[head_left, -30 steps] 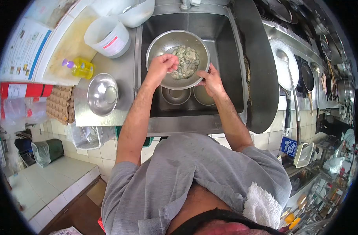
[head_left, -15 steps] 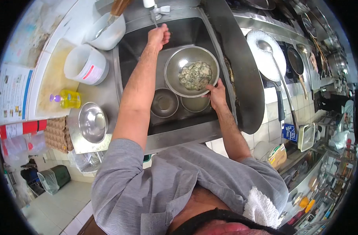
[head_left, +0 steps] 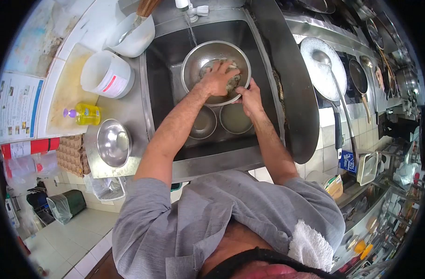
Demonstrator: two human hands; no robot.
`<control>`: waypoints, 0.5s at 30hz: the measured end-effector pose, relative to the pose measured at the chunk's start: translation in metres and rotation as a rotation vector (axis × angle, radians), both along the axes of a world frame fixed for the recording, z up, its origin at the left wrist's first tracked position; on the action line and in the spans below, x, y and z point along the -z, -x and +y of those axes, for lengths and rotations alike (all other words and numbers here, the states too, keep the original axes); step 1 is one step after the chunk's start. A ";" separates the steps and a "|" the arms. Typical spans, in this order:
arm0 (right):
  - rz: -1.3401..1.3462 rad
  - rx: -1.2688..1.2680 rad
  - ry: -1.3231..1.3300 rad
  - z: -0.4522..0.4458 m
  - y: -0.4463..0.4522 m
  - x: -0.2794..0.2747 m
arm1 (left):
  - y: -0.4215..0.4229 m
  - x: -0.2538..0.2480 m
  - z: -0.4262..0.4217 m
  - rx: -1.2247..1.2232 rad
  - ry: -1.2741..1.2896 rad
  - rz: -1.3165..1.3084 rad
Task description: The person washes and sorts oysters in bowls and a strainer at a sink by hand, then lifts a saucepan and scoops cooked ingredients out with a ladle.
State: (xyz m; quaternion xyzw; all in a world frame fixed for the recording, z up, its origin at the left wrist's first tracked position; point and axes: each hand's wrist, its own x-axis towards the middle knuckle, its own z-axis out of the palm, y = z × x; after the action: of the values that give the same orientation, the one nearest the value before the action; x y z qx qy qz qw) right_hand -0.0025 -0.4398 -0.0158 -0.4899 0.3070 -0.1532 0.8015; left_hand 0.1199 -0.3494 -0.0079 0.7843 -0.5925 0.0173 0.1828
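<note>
A steel mixing bowl (head_left: 192,60) is held over the sink (head_left: 163,56). In it lie pale, dark-edged pieces that look like shucked oysters (head_left: 234,83). My left hand (head_left: 217,80) is inside the bowl, fingers spread over the pieces and partly covering them. At the bowl's near right rim, my right hand (head_left: 251,99) grips with the thumb on top and the fingers partly hidden. A thin stream of water runs from the tap (head_left: 192,15) behind the bowl. Beneath it in the sink stand two smaller metal bowls, a left one (head_left: 204,123) and a right one (head_left: 235,120).
Left of the sink are a white bucket (head_left: 108,74), a white container (head_left: 136,39), a yellow soap bottle (head_left: 88,114) and a steel bowl (head_left: 114,143). A raised metal panel (head_left: 298,93) borders the sink's right side. Beyond it a ladle (head_left: 337,76) rests across a white wok (head_left: 315,51).
My left hand has moved from the tap down into the bowl. Water now runs from the tap. The bowl has shifted slightly left and up, still in my right hand.
</note>
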 end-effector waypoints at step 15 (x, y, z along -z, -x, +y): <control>-0.047 -0.007 0.034 -0.006 -0.043 -0.007 | -0.118 -0.016 -0.020 -0.466 0.380 0.724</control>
State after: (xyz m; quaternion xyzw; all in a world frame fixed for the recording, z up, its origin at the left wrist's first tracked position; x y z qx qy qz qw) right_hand 0.0401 -0.4458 -0.0089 -0.5008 0.2838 -0.1670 0.8005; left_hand 0.2376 -0.3690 0.0078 0.8045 -0.2853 -0.1086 0.5094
